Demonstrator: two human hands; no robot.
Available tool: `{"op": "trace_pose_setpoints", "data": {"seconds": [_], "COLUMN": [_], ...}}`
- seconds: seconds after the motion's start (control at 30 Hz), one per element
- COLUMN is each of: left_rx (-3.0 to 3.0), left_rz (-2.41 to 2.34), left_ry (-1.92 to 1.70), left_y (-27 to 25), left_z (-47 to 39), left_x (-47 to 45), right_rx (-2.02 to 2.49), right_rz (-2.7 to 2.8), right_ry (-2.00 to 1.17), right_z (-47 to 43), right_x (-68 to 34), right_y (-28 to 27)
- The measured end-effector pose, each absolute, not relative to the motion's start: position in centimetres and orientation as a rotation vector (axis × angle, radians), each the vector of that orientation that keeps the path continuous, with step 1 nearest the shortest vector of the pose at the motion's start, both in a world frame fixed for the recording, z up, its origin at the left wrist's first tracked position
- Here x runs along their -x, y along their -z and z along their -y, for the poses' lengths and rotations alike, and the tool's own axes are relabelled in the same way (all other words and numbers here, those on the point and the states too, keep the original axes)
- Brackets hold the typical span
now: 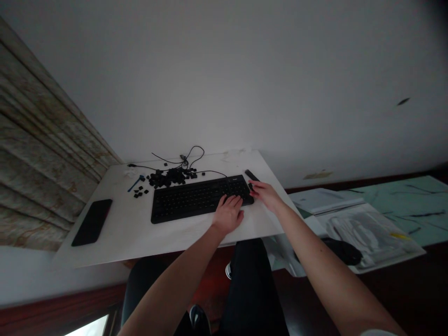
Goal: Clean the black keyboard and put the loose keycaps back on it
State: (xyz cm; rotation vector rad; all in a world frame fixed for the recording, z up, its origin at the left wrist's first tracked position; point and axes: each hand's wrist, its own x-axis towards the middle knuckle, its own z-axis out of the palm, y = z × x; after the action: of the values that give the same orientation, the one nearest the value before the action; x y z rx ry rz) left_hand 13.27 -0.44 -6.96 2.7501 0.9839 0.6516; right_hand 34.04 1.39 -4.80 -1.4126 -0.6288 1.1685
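A black keyboard [189,201] lies slightly tilted across the white table. My left hand [228,213] rests on its front right part, palm down, with fingers stretched out over the keys. At the keyboard's right end is my right hand [265,195], fingers bent in a pinch around a small dark piece too unclear to name. Just beyond those fingers lies a black stick-like object [252,175]. Behind the keyboard's left half is a heap of loose black keycaps [171,176], with several more scattered at its left.
A blue-handled small tool [136,183] lies left of the keycaps, near crumpled clear plastic [130,172]. A black phone [93,222] is at the table's left. A thin black cable [185,161] coils at the back. Right of the table are plastic-wrapped packages [367,231] and a black item [341,250].
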Motion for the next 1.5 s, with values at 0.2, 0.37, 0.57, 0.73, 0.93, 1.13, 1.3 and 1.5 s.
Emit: {"op": "trace_pose_setpoints", "data": {"seconds": [0.2, 0.37, 0.57, 0.73, 0.93, 1.13, 1.3, 1.5], "left_rx": [-2.735, -2.721, -2.712, -2.707, -2.697, -2.691, -2.689, -2.682], "left_rz": [-0.988, -0.993, -0.978, -0.980, -0.994, -0.991, -0.988, -0.986], "left_ry": [-0.652, -0.644, -0.657, -0.673, -0.678, -0.671, -0.663, -0.662], "left_y": [6.7, 6.6, 6.6, 6.5, 6.6, 6.5, 6.5, 6.4], "left_z": [0.5, 0.4, 0.3, 0.3, 0.3, 0.2, 0.2, 0.2], "left_x": [-13.3, -13.4, -13.3, -13.2, -13.2, -13.3, -13.2, -13.2], "right_rx": [1.504, 1.599, 1.640, 1.638, 1.559, 1.581, 1.639, 1.636], "right_rz": [0.819, 0.977, 1.133, 1.088, 1.111, 1.205, 1.242, 1.267], "right_ry": [-1.156, -1.099, -1.065, -1.119, -1.124, -1.137, -1.164, -1.213], "right_z": [-2.3, -2.7, -2.7, -2.9, -3.8, -4.6, -5.2, -6.0], "right_x": [-33.7, -33.6, -34.1, -34.7, -35.0, -34.9, -35.3, -35.4], "right_y": [4.9, 5.1, 5.0, 4.7, 4.3, 4.3, 4.0, 3.9]}}
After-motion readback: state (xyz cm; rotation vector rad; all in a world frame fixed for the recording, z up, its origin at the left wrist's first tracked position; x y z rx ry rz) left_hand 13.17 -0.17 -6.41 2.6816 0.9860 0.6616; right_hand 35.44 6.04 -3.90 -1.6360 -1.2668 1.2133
